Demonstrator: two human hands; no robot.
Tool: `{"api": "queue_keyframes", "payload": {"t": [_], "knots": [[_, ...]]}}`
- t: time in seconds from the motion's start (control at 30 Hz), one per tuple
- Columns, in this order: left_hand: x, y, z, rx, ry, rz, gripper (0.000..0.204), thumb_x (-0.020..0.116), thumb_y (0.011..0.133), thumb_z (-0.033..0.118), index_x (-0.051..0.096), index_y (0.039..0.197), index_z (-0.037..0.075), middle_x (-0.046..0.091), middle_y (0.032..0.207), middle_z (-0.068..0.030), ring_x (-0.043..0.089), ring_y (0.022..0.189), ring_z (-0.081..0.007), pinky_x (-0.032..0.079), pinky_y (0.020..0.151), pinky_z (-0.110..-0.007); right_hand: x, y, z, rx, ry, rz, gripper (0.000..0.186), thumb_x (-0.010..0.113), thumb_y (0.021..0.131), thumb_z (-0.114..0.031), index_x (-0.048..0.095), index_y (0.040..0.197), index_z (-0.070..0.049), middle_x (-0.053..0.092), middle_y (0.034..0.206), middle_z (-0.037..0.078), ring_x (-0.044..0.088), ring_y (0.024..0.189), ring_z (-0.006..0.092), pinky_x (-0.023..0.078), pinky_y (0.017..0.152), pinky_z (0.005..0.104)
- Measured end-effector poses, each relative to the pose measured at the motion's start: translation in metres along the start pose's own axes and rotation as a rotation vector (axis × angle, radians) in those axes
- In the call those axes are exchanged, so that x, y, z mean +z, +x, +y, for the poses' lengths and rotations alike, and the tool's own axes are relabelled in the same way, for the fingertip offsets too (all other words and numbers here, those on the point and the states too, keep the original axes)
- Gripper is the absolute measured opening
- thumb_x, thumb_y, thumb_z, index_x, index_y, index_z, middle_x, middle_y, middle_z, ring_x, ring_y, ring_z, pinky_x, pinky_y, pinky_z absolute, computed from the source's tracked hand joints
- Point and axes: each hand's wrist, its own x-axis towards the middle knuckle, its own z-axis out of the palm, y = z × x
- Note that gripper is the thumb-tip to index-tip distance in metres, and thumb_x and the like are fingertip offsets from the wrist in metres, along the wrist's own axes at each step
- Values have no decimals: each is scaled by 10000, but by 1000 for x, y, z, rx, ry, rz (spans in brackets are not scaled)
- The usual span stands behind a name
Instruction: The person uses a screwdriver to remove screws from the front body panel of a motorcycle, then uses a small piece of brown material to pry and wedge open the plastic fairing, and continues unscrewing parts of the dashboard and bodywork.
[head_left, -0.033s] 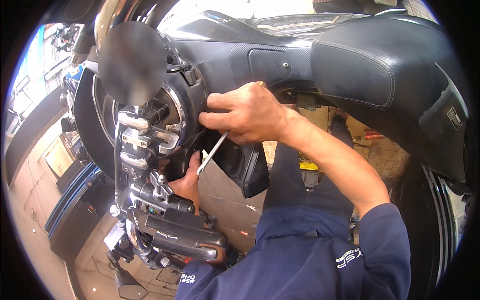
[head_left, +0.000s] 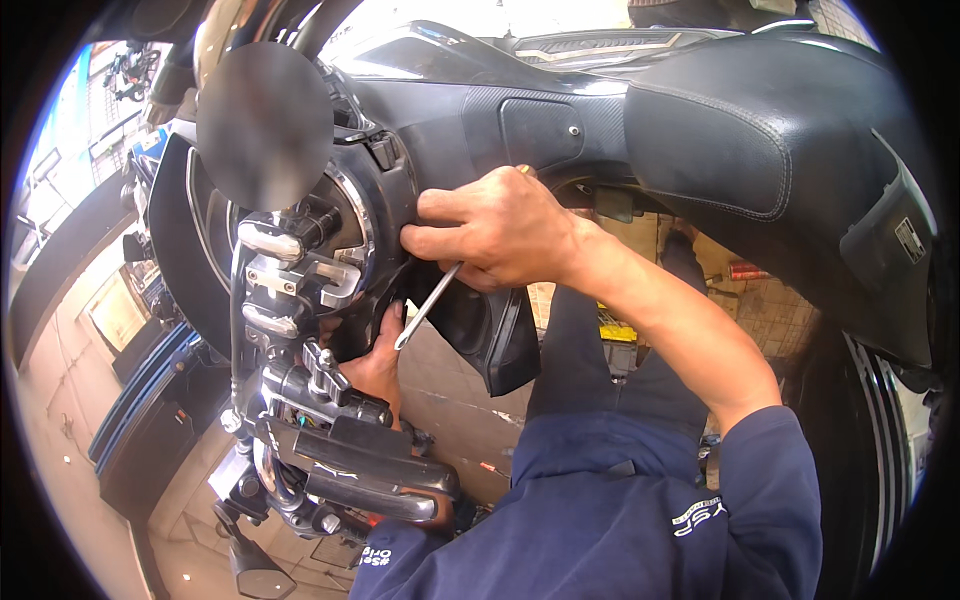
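Right hand [head_left: 500, 235]: fist closed round screwdriver [head_left: 428, 305], knuckles against scooter's black panel [head_left: 450, 130].
Left hand [head_left: 378, 362]: fingers curled under panel edge, grip unclear.

Handlebar clamp [head_left: 300, 275] and black fairing panel [head_left: 500, 330] crowd the narrow gap between them.

Scooter seat [head_left: 720, 140] — black, stitched leather look. Front panel [head_left: 470, 130] — black, finely textured. Screwdriver shaft [head_left: 428, 305] — bright silver. Handlebar clamps [head_left: 290, 270] — chrome. Sleeve [head_left: 620, 520] — navy blue with white lettering. Floor [head_left: 450, 370] — grey-tan concrete.
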Motion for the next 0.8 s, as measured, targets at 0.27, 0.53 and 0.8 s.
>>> {"api": "queue_keyframes", "payload": {"t": [0.27, 0.53, 0.8], "knots": [[3, 11, -21, 119, -181, -27, 395, 885, 660, 78, 692, 988, -27, 723, 958, -136, 721, 838, -191, 586, 754, -299, -1, 12, 2, -31, 73, -99, 178, 735, 777, -243, 596, 868, -178, 549, 737, 20, 629, 556, 257, 499, 455, 380], [-6, -1, -13, 92, 33, 74, 569, 918, 683, 134, 643, 1160, -11, 695, 1036, -114, 645, 969, -225, 500, 893, -373, 1, 13, 15, -136, 39, -101, 235, 720, 695, -103, 594, 877, -182, 565, 741, 1, 654, 636, 241, 506, 501, 382], [24, -77, -22, 248, -487, 48, 276, 571, 979, 19, 518, 1233, -73, 609, 1194, -206, 590, 1156, -325, 492, 986, -400, -24, 11, -6, 66, 104, -231, 205, 664, 894, -220, 649, 1086, -151, 722, 913, 134, 684, 941, 346, 508, 821, 493]]}}
